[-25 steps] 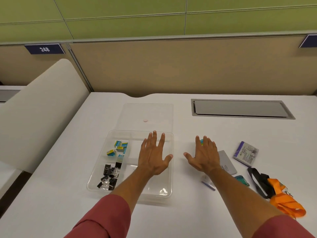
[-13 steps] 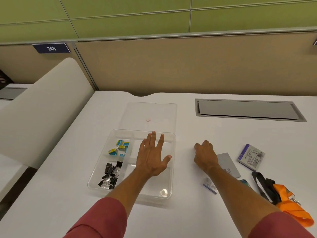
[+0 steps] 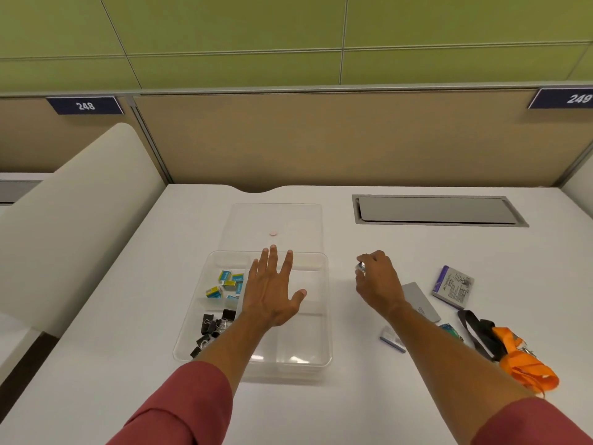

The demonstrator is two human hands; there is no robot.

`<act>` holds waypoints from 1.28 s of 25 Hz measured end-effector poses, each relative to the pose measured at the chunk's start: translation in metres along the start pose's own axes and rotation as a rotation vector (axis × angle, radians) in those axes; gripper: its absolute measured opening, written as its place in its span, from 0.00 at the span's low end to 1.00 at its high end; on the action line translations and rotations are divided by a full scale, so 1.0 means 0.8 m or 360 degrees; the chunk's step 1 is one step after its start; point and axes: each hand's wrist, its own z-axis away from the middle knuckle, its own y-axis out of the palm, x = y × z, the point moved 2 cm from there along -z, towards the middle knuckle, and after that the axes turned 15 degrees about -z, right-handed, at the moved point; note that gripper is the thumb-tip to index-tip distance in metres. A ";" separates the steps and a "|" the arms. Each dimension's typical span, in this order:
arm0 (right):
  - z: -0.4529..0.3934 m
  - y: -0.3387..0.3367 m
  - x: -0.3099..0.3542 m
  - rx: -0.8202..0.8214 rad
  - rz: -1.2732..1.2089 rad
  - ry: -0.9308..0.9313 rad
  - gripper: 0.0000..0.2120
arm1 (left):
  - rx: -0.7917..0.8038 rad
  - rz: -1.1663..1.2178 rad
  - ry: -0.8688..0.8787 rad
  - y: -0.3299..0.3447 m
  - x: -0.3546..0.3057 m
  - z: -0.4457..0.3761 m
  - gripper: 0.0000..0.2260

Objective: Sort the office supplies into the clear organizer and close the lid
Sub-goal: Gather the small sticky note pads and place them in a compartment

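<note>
On the white desk (image 3: 128, 332), the clear plastic compartment organizer (image 3: 322, 361) sits at the centre, with its flat clear lid (image 3: 247, 220) lying just beyond it at 12 o'clock, off and out of the way so the compartments stay open for loading. At the organizer's 9 o'clock compartment lie small blue-and-yellow staple boxes (image 3: 228, 284); at its 7 o'clock compartment is a heap of black binder clips (image 3: 213, 326). Like sits with like, which is the sorting the task asks for.

The left hand (image 3: 272, 297) is spread flat and wide over the organizer's middle, fingers splayed and gripping nothing; I judge it is steadying the tray, though contact cannot be confirmed.

The right hand (image 3: 378, 281), at the organizer's 3 o'clock, is curled with fingertips pinched on a small shiny item (image 3: 360, 267), too small to identify, probably picked up for the tray.

Waiting at 4 o'clock: a grey flat card (image 3: 420, 300), a small white-and-blue box (image 3: 392, 338), a purple-edged printed packet (image 3: 453, 286) and an orange-and-black lanyard (image 3: 513, 354). Much sorting remains.
</note>
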 end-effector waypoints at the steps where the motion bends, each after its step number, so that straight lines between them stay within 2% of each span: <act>1: 0.002 0.002 0.013 -0.0018 -0.0012 -0.0018 0.15 | -0.0007 0.0008 0.0004 -0.001 0.007 0.002 0.39; 10: 0.034 0.072 0.135 0.0034 -0.0092 -0.0288 0.16 | 0.0007 -0.0022 -0.0057 0.008 0.095 0.035 0.39; 18: 0.054 0.167 0.221 0.0303 -0.0147 -0.0364 0.15 | 0.0026 -0.0113 -0.0063 0.032 0.183 0.070 0.40; 22: 0.055 0.201 0.241 0.0413 -0.0157 -0.0318 0.17 | 0.0024 -0.0101 -0.0100 0.042 0.211 0.083 0.41; 26: 0.054 0.208 0.244 0.0485 -0.0117 -0.0295 0.26 | 0.0012 -0.0083 -0.0092 0.043 0.223 0.085 0.40; 32: 0.069 0.181 0.221 0.0277 0.0126 -0.0230 0.31 | -0.0024 -0.0033 0.0018 0.032 0.207 0.074 0.40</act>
